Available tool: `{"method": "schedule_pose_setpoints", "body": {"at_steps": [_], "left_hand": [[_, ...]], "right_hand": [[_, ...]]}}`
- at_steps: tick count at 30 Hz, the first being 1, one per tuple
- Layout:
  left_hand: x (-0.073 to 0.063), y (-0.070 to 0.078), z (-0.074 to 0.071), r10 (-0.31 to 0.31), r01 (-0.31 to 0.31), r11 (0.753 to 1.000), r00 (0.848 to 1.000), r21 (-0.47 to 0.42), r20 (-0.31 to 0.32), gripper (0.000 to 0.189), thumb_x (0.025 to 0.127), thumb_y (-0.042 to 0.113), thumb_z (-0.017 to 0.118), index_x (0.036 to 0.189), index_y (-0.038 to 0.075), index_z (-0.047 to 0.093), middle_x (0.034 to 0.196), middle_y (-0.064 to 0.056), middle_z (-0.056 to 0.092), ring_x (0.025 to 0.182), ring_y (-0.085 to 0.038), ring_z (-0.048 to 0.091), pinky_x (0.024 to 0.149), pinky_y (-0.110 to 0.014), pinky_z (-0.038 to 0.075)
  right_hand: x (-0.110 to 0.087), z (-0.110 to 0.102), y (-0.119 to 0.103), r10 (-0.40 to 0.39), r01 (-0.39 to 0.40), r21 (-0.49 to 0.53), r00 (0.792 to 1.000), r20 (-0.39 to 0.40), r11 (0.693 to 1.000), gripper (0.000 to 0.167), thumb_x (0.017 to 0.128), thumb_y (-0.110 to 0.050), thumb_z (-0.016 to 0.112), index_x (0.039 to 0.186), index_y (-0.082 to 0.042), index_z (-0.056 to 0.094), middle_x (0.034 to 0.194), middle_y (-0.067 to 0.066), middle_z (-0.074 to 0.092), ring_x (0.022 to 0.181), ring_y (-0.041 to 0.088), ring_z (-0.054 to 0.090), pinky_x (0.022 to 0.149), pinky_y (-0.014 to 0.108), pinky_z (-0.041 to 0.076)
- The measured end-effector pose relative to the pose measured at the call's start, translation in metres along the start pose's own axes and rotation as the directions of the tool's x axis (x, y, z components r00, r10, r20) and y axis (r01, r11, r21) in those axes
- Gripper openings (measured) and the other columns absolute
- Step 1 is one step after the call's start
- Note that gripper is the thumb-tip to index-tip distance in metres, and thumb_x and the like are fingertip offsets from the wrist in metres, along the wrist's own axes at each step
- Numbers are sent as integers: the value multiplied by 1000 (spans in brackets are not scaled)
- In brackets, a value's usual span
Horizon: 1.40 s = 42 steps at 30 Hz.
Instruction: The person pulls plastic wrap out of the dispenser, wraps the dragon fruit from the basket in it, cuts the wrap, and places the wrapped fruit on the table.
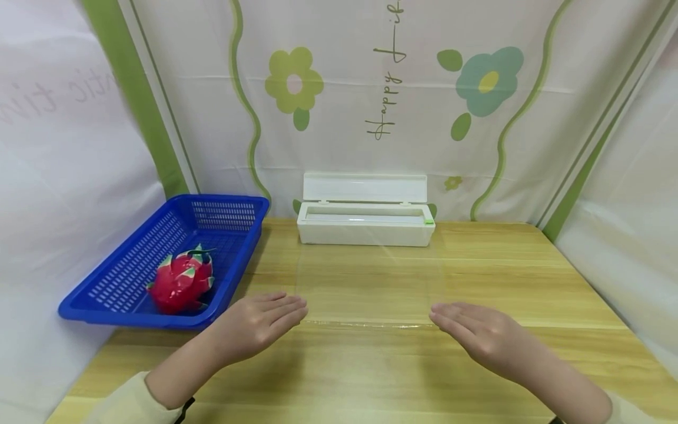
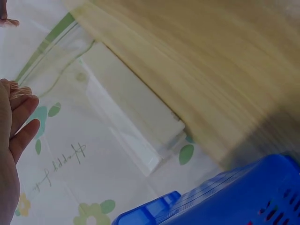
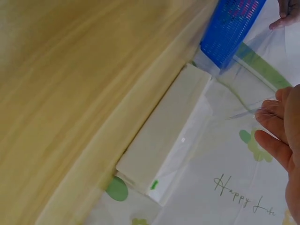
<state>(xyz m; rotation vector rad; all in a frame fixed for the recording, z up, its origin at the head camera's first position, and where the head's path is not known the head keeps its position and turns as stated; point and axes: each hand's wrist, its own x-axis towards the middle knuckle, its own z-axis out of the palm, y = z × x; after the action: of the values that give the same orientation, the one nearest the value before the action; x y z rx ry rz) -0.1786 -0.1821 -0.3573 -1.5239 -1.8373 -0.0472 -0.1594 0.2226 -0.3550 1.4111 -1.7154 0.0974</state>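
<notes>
A clear sheet of cling film [image 1: 368, 288] stretches from a white cling film dispenser box [image 1: 365, 234] toward me, its near edge taut between both hands. My left hand [image 1: 259, 324] pinches the near left corner; in the left wrist view the film bunches at the fingertips [image 2: 29, 97]. At the near right corner my right hand [image 1: 484, 335] pinches the film, which shows wrinkled at its fingers [image 3: 269, 110] in the right wrist view. Both thumbs are hidden in the head view. The dispenser's lid [image 1: 365, 188] stands raised, with a green slider [image 1: 429, 222] at the right end.
A blue plastic basket [image 1: 241, 259] stands at the left, close to my left forearm. In it lies a red dragon fruit [image 1: 182, 280] with green tips. A printed cloth [image 1: 371, 88] hangs behind the wooden table [image 1: 508, 265], with more cloth at both sides.
</notes>
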Motion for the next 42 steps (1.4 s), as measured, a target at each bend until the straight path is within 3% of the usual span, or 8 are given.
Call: {"method": "schedule_pose_setpoints", "body": {"at_steps": [22,25,29,37,42], "left_hand": [[-20,12,26,76,-78,997,995,20,71,47,105,-2,24,106,2,71,102,-8,72,94,-16,69,80,-33,55],[-21,13,29,91,-92,996,992,18,84,48,105,-2,23,105,2,71,102,-7,73,95,-15,69,80,-32,55],[-23,14,31,106,-110,994,987,23,122,53,105,-4,18,106,1,70,103,-7,72,96,-15,69,81,-31,55],[-27,16,36,110,-122,992,963,33,246,65,104,-4,7,108,4,70,107,-7,71,97,-14,68,84,-29,54],[-29,17,39,97,-103,995,956,6,277,66,104,-2,4,108,5,70,107,-6,71,98,-14,68,84,-29,53]], "right_hand": [[-33,22,-15,5,-13,59,992,128,998,41,105,0,27,106,3,67,103,13,71,84,20,71,69,35,57],[-38,23,-17,9,-20,61,985,173,998,42,106,0,25,107,3,67,104,12,71,86,20,70,71,35,57],[-42,23,-19,22,-37,55,969,246,998,48,107,-2,19,108,1,67,105,11,71,89,20,70,74,33,56],[-49,31,-19,-3,-16,67,961,278,998,51,106,-2,16,108,0,67,104,11,71,89,22,70,74,33,56],[-51,34,-21,1,-35,101,948,317,994,54,106,-3,13,109,-1,67,104,11,71,90,22,69,75,34,56]]}}
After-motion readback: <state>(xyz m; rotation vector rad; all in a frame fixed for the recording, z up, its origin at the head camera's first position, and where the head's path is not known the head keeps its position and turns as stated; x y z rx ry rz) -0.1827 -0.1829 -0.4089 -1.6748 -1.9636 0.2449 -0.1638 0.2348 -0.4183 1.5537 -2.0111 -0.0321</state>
